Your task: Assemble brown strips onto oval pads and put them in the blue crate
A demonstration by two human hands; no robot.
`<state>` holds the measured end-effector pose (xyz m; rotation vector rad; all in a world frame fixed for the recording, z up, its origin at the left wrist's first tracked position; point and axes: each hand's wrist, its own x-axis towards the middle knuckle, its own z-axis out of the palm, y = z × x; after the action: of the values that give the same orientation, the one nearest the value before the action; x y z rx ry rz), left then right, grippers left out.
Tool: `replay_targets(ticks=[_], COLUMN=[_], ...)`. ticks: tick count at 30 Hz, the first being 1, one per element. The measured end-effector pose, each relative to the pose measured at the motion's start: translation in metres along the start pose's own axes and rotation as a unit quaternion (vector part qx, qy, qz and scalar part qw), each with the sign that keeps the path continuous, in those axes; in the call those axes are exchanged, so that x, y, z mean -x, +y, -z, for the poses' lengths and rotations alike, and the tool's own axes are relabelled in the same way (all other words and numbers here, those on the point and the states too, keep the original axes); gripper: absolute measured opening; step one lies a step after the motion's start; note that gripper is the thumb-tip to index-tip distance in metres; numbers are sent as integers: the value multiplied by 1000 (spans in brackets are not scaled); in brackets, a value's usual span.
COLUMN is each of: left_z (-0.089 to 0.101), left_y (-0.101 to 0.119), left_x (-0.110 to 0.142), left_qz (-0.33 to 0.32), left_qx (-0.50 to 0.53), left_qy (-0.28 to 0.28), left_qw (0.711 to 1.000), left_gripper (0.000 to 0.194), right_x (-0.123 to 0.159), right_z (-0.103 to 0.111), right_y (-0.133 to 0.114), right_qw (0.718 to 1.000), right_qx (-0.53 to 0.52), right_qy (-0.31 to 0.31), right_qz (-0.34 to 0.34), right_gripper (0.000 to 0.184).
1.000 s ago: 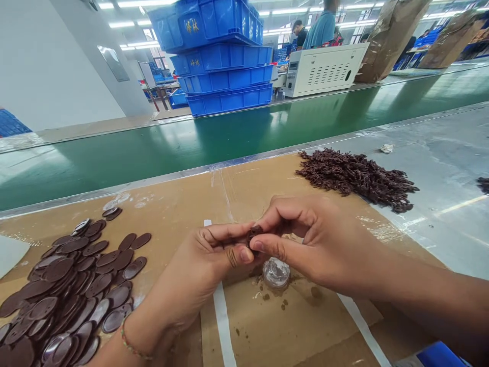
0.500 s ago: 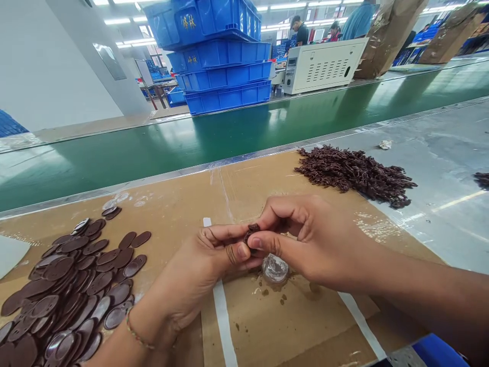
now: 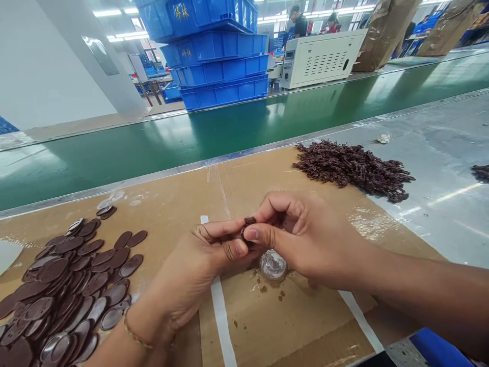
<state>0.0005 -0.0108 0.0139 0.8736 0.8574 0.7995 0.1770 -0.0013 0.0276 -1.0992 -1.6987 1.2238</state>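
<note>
Just above a cardboard-covered bench (image 3: 244, 188), both hands are closed in a tight pinch: the left hand (image 3: 194, 267) and right hand (image 3: 301, 239) grip a small dark brown piece (image 3: 247, 228) between them, apparently raised off the bench for close handling. Just below, at 5 o'clock, sits a round clear dish (image 3: 272, 265) smeared with brown. At 9 o'clock, within easy reach, lies a heap of flat brown oval discs (image 3: 69, 285); at 1 o'clock, a tangled pile of brown sprigs (image 3: 349, 171). Beyond, a green conveyor belt (image 3: 114, 171) runs across; past it stand stacked blue crates (image 3: 217, 66) at 12 o'clock and a white cabinet (image 3: 321, 58) at 1 o'clock.
</note>
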Motion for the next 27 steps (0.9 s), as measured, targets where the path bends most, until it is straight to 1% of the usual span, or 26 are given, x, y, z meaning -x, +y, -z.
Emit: replay_targets(ticks=[3, 6, 10, 15, 18, 20, 23, 25, 27], left_z=[0, 1, 1, 1, 2, 1, 0, -1, -1], left_y=[0, -1, -1, -4, -4, -3, -1, 0, 0], left_x=[-1, -3, -3, -3, -3, -3, -4, -5, -7], left_qz=[-5, -17, -26, -41, -48, -53, -72, -85, -99], left_qx=[-15, -19, -10, 5, 13, 13, -1, -14, -30], left_qy=[14, 12, 8, 55, 67, 67, 71, 85, 112], left_qw=[1000, 1000, 1000, 998, 996, 996, 995, 993, 988], left_gripper=[17, 19, 20, 26, 28, 27, 22, 14, 9], right_x=[1, 1, 1, 1, 0, 0, -1, 0, 0], right_z=[-1, -3, -5, -8, -9, -9, -9, -9, -10], right_y=[0, 0, 1, 2, 2, 0, -3, -5, -5], right_qw=[1000, 999, 999, 997, 996, 996, 985, 973, 969], right_qx=[18, 25, -5, -27, -27, -59, -174, -230, -244], right_qy=[12, 25, 30, 51, 60, 52, 4, -22, -25], right_qz=[10, 29, 38, 42, 53, 38, -3, -12, -9], right_gripper=[11, 12, 14, 14, 15, 16, 21, 26, 29])
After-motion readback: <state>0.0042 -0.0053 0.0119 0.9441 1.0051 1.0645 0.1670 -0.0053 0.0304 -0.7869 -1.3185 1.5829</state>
